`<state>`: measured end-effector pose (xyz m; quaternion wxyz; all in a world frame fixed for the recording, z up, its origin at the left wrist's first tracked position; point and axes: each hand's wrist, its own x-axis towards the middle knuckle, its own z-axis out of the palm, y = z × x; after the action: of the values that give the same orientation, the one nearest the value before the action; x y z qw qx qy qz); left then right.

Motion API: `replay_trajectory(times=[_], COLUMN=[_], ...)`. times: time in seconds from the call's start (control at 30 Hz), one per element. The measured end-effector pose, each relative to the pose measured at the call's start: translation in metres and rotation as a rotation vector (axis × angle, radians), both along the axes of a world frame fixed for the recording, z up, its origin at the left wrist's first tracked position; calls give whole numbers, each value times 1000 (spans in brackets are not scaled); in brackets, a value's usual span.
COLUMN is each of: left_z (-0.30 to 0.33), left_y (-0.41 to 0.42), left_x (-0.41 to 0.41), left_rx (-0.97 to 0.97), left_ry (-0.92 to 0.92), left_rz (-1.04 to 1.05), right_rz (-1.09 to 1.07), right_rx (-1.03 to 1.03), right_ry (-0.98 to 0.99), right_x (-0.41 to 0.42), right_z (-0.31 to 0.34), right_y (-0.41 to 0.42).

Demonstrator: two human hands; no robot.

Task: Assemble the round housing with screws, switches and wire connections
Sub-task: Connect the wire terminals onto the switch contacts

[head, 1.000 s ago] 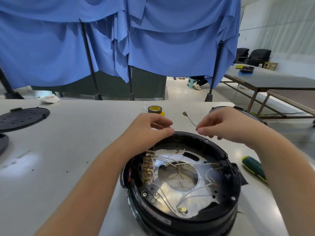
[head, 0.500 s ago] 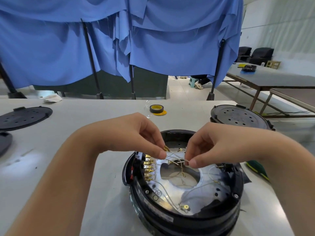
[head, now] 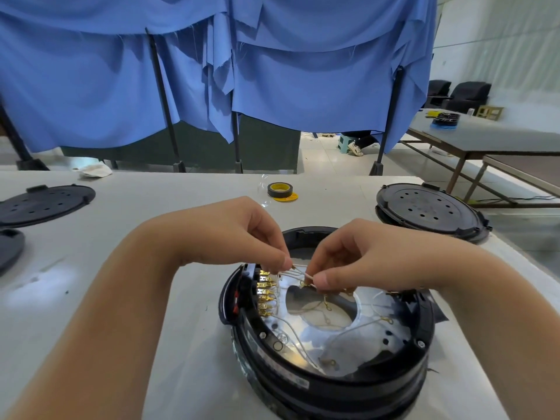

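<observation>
Housing [head: 333,386]: one, under my hands.
Wires [head: 298,271]: several white, pinched by my left hand [head: 242,237] and right hand [head: 357,259].
Terminals [head: 266,294]: six brass, below my left fingers.
Tape [head: 280,189]: one roll, beyond my hands.

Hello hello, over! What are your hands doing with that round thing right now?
Left hand and right hand both pinching thin white wires. Over open round housing, near brass terminals. Nothing in the way.

No legible text

A white label [head: 298,381] sits on the round housing's [head: 333,386] near outer wall; its print is too small to read.
</observation>
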<state>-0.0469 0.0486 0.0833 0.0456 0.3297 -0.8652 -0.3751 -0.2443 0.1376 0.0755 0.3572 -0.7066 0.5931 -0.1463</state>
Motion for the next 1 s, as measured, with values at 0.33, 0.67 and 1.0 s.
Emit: replay_trajectory(times=[0.33,0.67,1.0], left_z=[-4,-7,-45], left_y=[-6,-16,-9], left_x=[4,14,32], left_rx=[24,-7,-90], left_ry=[-49,-103,-166], left_rz=[-30,119,275], right_rz=[12,-19,1], right_rx=[-48,-70,-30], right_ry=[-64,-34,14], right_x=[6,12,17], right_z=[-12,-25,-36], right_y=[-8,-13,-13])
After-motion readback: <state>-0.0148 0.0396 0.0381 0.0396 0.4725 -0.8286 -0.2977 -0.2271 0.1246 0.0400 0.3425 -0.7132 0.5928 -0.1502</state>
